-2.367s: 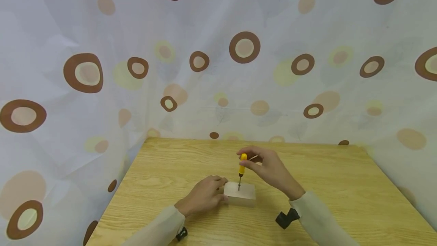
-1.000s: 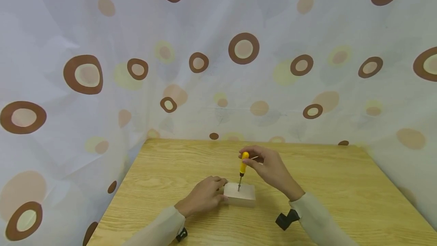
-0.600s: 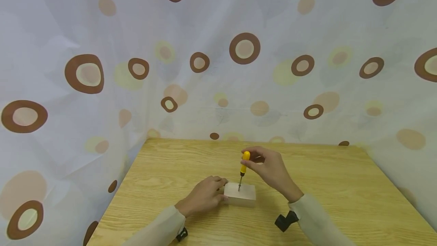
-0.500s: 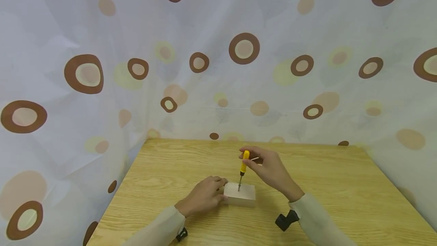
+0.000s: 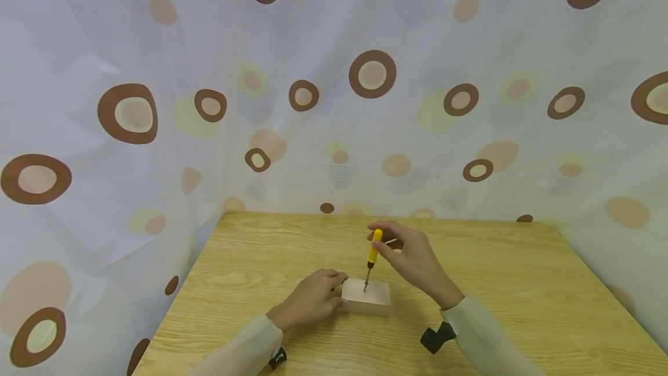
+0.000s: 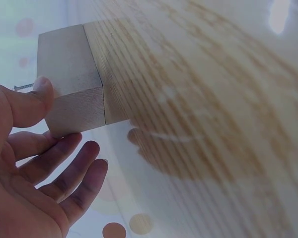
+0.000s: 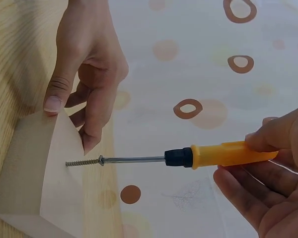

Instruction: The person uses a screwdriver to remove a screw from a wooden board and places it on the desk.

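Around the screwdriver (image 7: 221,154), narrowly parted right fingers (image 7: 240,194)

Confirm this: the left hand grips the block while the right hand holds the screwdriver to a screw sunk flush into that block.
Not flush: the right wrist view shows the screw standing out from the block, much of its thread exposed. The rest is correct: the left hand grips the block and the right hand holds the screwdriver to the screw.

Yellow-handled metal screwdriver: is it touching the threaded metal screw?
Touching. The right wrist view shows the yellow-handled metal screwdriver meeting the threaded metal screw end-on at its head, with no gap showing between them.
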The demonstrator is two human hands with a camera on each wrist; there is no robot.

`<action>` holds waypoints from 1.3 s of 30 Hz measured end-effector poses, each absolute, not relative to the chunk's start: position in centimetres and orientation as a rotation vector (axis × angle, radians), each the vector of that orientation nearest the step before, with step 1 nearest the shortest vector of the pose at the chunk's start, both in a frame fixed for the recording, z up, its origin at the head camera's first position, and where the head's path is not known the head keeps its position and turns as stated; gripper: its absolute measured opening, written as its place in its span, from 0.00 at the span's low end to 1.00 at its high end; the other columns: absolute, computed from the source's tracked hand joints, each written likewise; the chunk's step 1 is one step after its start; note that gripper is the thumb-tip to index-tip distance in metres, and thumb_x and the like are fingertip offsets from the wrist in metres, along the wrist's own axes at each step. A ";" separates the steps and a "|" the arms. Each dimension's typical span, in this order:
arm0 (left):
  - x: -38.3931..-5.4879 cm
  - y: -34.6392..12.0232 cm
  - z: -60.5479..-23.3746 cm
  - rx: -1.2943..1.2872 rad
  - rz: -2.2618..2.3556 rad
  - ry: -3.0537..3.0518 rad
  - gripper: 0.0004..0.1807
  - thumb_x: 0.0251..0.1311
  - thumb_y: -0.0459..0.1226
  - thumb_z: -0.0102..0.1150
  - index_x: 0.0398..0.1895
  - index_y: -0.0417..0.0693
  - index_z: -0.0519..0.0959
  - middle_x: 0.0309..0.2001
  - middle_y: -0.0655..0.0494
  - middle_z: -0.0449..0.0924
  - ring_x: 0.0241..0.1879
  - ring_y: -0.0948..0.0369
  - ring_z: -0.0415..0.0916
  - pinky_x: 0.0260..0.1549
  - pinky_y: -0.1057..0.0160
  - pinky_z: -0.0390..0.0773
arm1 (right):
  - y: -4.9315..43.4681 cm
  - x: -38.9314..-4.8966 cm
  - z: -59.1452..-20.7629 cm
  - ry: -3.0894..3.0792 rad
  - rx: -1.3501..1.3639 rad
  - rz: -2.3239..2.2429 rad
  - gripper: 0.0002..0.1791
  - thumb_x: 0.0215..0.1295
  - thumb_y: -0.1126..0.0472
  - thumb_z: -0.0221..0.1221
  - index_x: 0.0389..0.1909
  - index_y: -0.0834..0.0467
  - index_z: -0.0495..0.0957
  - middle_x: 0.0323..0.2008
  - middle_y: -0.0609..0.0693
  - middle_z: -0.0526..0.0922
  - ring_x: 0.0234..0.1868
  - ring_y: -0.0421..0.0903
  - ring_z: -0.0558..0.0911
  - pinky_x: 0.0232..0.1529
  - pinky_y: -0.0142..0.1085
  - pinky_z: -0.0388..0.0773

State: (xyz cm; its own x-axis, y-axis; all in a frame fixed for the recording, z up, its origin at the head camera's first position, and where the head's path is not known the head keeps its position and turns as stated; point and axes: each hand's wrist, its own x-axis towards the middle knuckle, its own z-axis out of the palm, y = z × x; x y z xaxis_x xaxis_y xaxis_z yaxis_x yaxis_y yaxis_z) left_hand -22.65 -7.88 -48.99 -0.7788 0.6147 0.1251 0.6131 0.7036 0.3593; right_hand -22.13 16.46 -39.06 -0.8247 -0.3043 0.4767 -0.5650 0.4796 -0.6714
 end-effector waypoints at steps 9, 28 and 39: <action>-22.6 -8.0 -49.1 1.087 0.621 2.901 0.28 0.70 0.48 0.64 0.67 0.43 0.78 0.63 0.51 0.79 0.54 0.58 0.79 0.51 0.59 0.81 | 16.5 -22.3 -39.5 -2.404 0.751 1.212 0.19 0.66 0.60 0.70 0.58 0.53 0.84 0.38 0.46 0.84 0.36 0.45 0.84 0.40 0.37 0.85; -22.5 -7.9 -48.9 1.053 0.646 2.889 0.28 0.69 0.48 0.64 0.66 0.44 0.78 0.63 0.52 0.79 0.54 0.59 0.79 0.51 0.60 0.81 | 16.4 -22.3 -39.8 -2.364 0.780 1.282 0.18 0.66 0.63 0.69 0.56 0.52 0.83 0.42 0.47 0.85 0.40 0.45 0.84 0.41 0.37 0.85; -22.5 -7.9 -48.9 1.038 0.650 2.890 0.27 0.69 0.47 0.65 0.65 0.43 0.79 0.63 0.51 0.79 0.55 0.58 0.79 0.52 0.59 0.81 | 16.2 -22.2 -39.3 -2.434 0.829 1.232 0.23 0.65 0.62 0.70 0.61 0.50 0.82 0.37 0.43 0.82 0.35 0.42 0.82 0.42 0.37 0.85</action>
State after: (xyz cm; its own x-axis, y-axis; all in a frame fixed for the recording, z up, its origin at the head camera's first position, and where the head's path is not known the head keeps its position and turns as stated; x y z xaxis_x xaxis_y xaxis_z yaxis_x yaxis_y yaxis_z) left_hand -22.52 -7.93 -48.92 -0.7815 0.6093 0.1344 0.6081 0.6957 0.3824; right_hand -22.24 16.20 -39.33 -0.7924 -0.3624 0.4906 -0.6100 0.4687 -0.6389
